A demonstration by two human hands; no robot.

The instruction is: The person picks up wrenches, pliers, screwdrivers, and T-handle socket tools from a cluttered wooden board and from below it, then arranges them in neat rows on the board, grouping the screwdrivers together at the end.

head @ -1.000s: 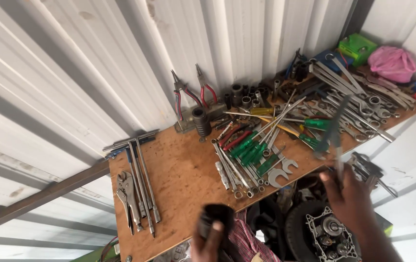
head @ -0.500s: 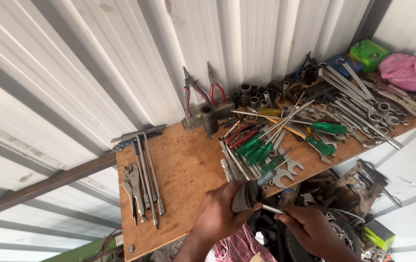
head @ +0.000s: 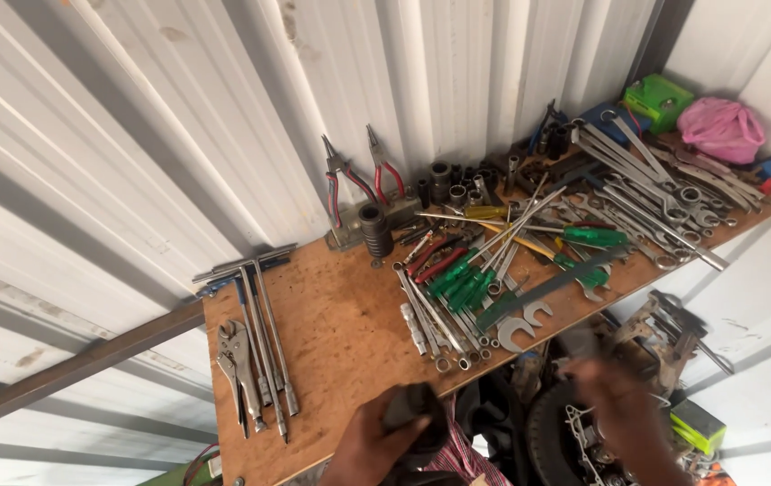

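From the head camera we see our left hand [head: 369, 443] at the near edge of the wooden shelf [head: 340, 315], fingers wrapped round one dark cylindrical part [head: 414, 414]. Our right hand [head: 624, 409] is blurred to the right; we cannot tell its grip. Farther off stand two red-handled pliers [head: 354, 180]; one locking plier [head: 234, 355] lies left.

We list: brown table [head: 340, 333], green screwdrivers [head: 457, 279], red-handled pliers [head: 358, 184], pink bag [head: 721, 129], green box [head: 658, 99], white ribbed wall [head: 178, 117].
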